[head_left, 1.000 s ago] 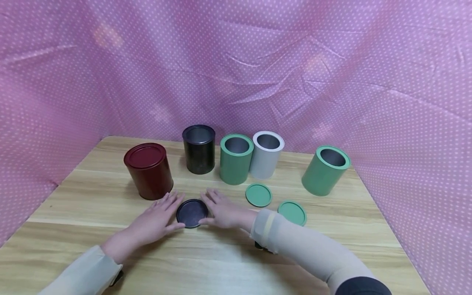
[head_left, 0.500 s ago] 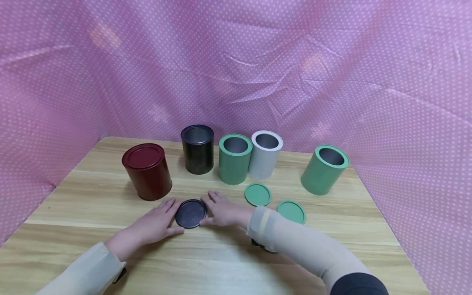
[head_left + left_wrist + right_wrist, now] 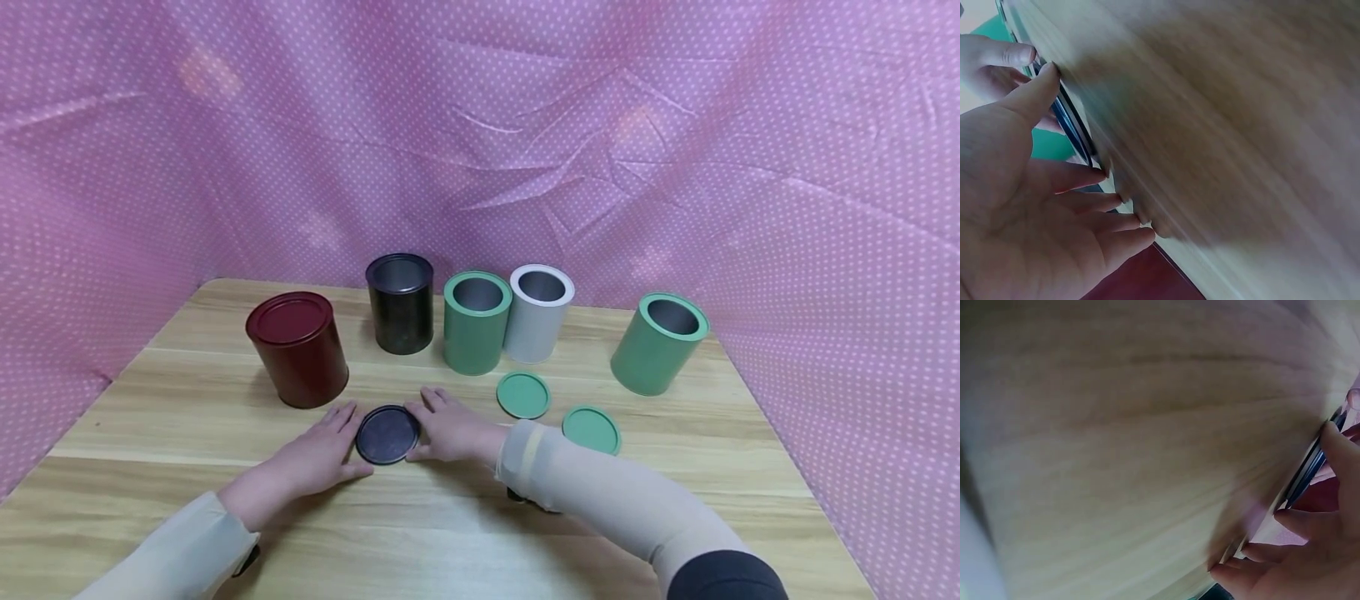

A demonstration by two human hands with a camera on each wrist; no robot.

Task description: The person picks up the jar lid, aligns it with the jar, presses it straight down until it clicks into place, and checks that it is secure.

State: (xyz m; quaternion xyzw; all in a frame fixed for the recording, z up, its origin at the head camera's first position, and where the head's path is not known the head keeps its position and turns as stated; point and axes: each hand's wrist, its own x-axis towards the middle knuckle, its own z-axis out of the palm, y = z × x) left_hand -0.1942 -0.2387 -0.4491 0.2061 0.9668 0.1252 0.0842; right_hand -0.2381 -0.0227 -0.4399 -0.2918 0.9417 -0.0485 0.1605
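Lid: a dark navy round lid (image 3: 387, 434) lies flat on the wooden counter (image 3: 450, 533), in front of the maroon tin (image 3: 297, 347).
Left hand (image 3: 318, 454): flat on the counter, straight fingers touching the lid's left edge.
Right hand (image 3: 452, 428): flat too, straight fingers against the lid's right edge.
Behind: open black tin (image 3: 401, 304).

Matt metal tins (image 3: 301, 347), smooth grained wooden table (image 3: 450, 533), dotted cloth (image 3: 525, 125).
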